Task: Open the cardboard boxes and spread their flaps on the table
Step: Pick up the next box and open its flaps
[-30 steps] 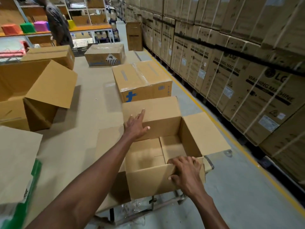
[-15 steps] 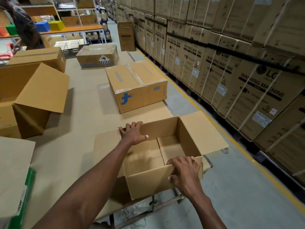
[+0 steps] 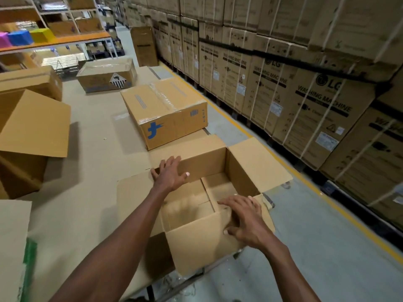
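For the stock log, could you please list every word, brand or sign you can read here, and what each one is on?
"LG": stacked cartons along the aisle.
"WASHING MACHINE": same cartons, printed under the logo.
Blue "f"-shaped logo, no words: taped box on the table.
Striped diamond hazard sign, text illegible: far box.
White stickers and small print on the cartons: too small and blurred to read.
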Motion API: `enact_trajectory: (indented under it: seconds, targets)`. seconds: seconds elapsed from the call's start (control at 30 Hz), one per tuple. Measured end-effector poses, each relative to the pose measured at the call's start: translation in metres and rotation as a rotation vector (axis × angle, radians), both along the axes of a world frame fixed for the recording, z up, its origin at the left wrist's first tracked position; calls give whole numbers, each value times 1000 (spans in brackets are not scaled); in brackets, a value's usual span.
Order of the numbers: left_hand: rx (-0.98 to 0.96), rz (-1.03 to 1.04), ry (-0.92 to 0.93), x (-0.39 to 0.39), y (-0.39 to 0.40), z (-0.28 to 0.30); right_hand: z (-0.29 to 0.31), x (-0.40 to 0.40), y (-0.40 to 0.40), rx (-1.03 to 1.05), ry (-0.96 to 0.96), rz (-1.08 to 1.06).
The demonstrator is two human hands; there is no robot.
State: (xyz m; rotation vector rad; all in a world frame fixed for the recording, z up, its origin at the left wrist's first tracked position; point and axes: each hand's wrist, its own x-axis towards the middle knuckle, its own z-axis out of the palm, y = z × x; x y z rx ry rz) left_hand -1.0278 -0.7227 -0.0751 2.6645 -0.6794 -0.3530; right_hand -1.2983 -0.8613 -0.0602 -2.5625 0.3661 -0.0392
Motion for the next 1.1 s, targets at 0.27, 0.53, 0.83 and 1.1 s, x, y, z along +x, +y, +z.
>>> enact_trajectory:
  seconds: [0.27,0.53,0.83,1.1]
  targets:
    - [-137,-30,64,-28,-5,15,-4,-7,-3,206,-158,-48]
    - [-668,-93,242,-123,-39,59,19,-13,-47,507,-487,-374]
    - [-925,-4,515,-205,-156,63,22,-70,-151,748,-596,-603]
    - [-1005,11,708,-262,-276,43,0,-114,-260,810,-444,-694]
